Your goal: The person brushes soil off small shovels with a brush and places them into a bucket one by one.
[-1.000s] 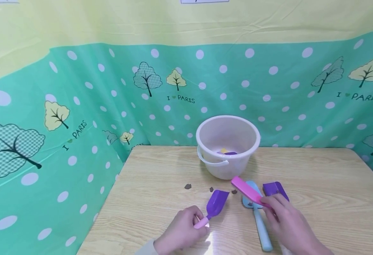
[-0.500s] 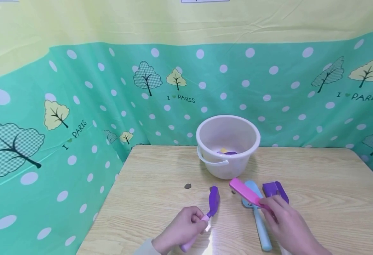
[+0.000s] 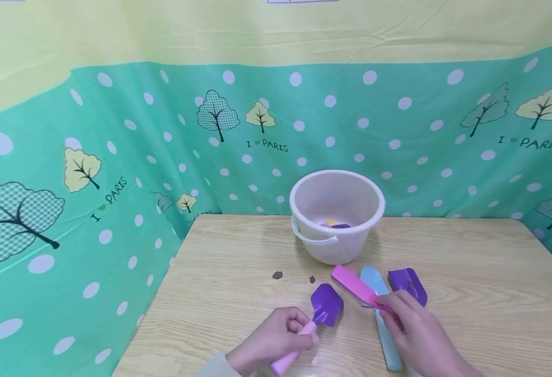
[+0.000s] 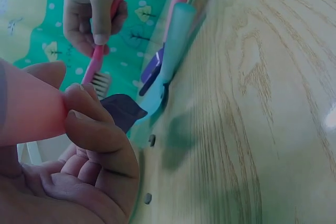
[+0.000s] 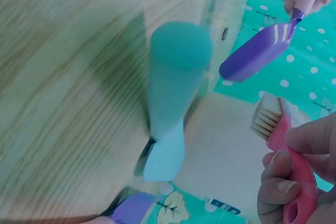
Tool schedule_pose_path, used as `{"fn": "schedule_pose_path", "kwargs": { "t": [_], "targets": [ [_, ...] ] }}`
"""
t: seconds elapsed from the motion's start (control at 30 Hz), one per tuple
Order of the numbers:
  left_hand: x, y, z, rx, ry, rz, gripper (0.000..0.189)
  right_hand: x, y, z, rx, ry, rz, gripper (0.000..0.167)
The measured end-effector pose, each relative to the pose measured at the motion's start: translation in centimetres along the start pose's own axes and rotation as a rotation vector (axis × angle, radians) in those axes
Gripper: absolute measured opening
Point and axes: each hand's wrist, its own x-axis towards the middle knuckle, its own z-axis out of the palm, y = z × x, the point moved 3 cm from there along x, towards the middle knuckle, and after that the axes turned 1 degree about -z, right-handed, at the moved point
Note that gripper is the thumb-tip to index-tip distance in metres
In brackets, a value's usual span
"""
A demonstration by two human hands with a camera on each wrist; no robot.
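My left hand (image 3: 276, 335) grips the light pink handle of a small toy shovel (image 3: 327, 303), its purple blade pointing away over the table. Between the thumb and fingers of my right hand (image 3: 417, 327) is a pink brush (image 3: 355, 285); its pale bristles (image 5: 266, 116) show in the right wrist view. The brush head overlaps the blade of a light blue shovel (image 3: 388, 343) lying on the table. Just right of that lies another purple shovel (image 3: 400, 280), a dark bit on its blade and its handle mostly hidden by my right hand. Dark chips (image 3: 278, 275) lie left of the brush.
A white bucket (image 3: 337, 248) stands behind the tools, its handle hanging down in front. Inside are yellow and purple pieces. The wooden table (image 3: 483, 251) ends against a green dotted curtain (image 3: 398, 125) at the back and left.
The shovel in my left hand has turned about its handle, from tilted right through edge-on to blade flat in view. My right hand has brought the brush slightly left and nearer, hiding one dark chip.
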Motion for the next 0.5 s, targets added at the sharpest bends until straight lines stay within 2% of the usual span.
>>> {"fn": "schedule_pose_path", "kwargs": {
  "t": [0.23, 0.3, 0.33, 0.43, 0.47, 0.5],
  "targets": [
    [0.1, -0.2, 0.4, -0.002, 0.015, -0.003, 0.016, 0.0, -1.8, 0.1, 0.045, 0.015, -0.071, 0.044],
    [0.1, -0.3, 0.5, -0.009, 0.013, 0.001, 0.016, 0.1, -2.2, 0.2, 0.046, 0.031, -0.120, 0.043],
    [0.1, -0.3, 0.5, -0.012, 0.011, 0.005, 0.015, 0.1, -2.5, 0.3, 0.057, 0.038, -0.151, 0.040],
    [0.1, -0.2, 0.6, -0.028, 0.000, 0.023, 0.013, 0.2, -2.9, 0.4, 0.078, 0.070, -0.241, 0.017],
    [0.1, -0.2, 0.6, -0.029, -0.003, 0.031, 0.013, 0.2, -3.1, 0.5, 0.089, 0.075, -0.268, 0.016],
    [0.1, -0.2, 0.6, -0.031, -0.004, 0.038, 0.012, 0.2, -3.2, 0.6, 0.091, 0.073, -0.281, 0.021]
  ]
}}
